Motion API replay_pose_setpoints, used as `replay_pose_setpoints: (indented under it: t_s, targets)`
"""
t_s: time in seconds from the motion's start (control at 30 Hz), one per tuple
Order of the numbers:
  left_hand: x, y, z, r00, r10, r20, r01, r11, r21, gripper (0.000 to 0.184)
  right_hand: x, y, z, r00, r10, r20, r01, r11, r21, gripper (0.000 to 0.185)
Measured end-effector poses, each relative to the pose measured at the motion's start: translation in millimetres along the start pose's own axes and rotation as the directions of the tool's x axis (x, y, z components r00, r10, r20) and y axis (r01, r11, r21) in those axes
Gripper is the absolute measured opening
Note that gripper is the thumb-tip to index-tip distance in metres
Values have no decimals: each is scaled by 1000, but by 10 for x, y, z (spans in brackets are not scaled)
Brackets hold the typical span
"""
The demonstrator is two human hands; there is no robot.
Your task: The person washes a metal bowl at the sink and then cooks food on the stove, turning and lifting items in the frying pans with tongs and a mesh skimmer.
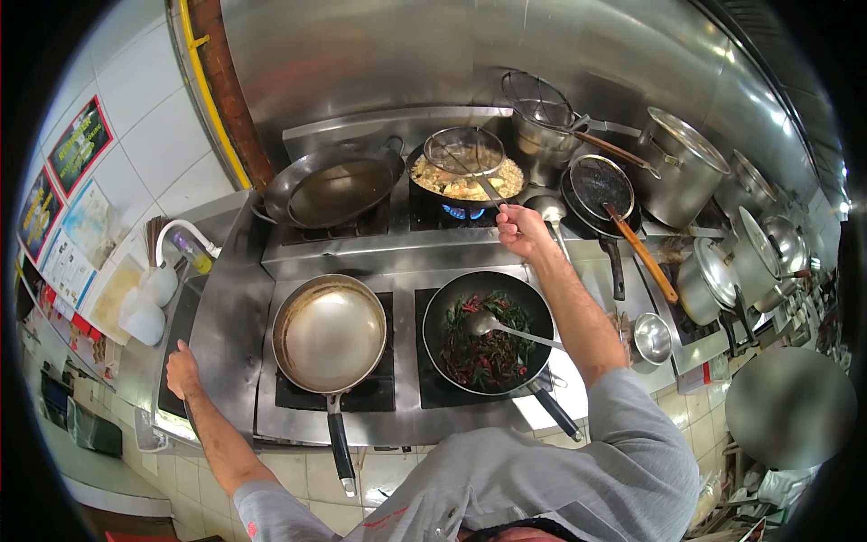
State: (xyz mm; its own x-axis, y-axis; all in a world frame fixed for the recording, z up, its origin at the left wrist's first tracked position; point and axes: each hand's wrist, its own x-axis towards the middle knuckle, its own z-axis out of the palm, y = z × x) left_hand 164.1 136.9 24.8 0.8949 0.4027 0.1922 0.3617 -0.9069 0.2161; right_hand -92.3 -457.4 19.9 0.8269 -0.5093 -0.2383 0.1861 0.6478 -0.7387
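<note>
My right hand is closed around the handle of a wire-mesh skimmer. The skimmer's mesh lies over a pan of pale, bubbling food, above a blue burner flame. At the left, my left hand is by the edge of the steel counter, thumb up and fingers curled, with nothing visible in it. Nearer to me, a black frying pan holds dark leafy greens with red bits. A metal ladle rests in those greens. Beside it stands a bare steel frying pan.
A large wok sits at the back left. A ladle, a wooden-handled strainer and a tall pot crowd the back right. Lidded pots stand further right. A white tap arches at the left.
</note>
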Motion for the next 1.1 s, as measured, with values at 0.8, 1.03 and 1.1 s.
replay_pose_setpoints:
  t_s: [0.8, 1.03, 1.1]
  targets:
    - [-13, 23, 11, 999, 23, -32, -22, 1000, 18, 55, -386, -460, -17, 921, -387, 53, 308, 635, -708, 44]
    - [31, 25, 58, 999, 28, -45, -27, 1000, 16, 55, -815, -1068, 101, 851, -457, 257, 188, -193, -963, 47]
    - [13, 40, 35, 998, 32, -45, -31, 999, 26, 55, -935, -1161, 138, 832, -452, 320, 201, -291, -935, 46]
